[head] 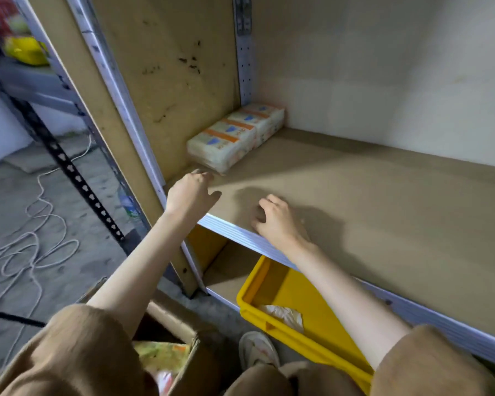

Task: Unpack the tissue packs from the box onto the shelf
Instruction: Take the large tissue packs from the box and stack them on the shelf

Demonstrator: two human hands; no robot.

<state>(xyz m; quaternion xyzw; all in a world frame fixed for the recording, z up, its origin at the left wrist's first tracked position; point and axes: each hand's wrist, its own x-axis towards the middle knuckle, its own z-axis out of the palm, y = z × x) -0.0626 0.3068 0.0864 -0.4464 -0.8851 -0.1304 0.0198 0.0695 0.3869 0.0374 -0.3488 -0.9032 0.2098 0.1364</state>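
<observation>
1. Brown sleeves (77, 352) fill the two bottom corners, and my bare forearms go up from them toward the shelf (383, 210).
2. Low between the sleeves, the cardboard box (169, 315) stands on the floor with its top open. Inside it I see a colourful pack (160, 355), but it is blurred.
3. Just beside the box is my shoe (257, 350). Near it, a yellow bin (252, 281) sits under the shelf with its front part sticking out, and a crumpled white thing (286, 312) lies in it.
4. My left hand (190, 192) hangs over the front left corner of the shelf. Its fingers (203, 175) are loosely curled and hold nothing; they are near the closest pack but do not touch it.
5. My right hand (275, 218) is over the front edge of the shelf, to the right of the left hand. Its fingers (269, 200) are bent downward and a little spread, with nothing in them. I cannot tell if the tips touch the board.
6. The packs (235, 135) already on the shelf lie in a row along the left side wall, running into the back corner. They are white with an orange stripe.
7. At the far left, a pale cord (35, 224) lies in loops on the grey floor.
</observation>
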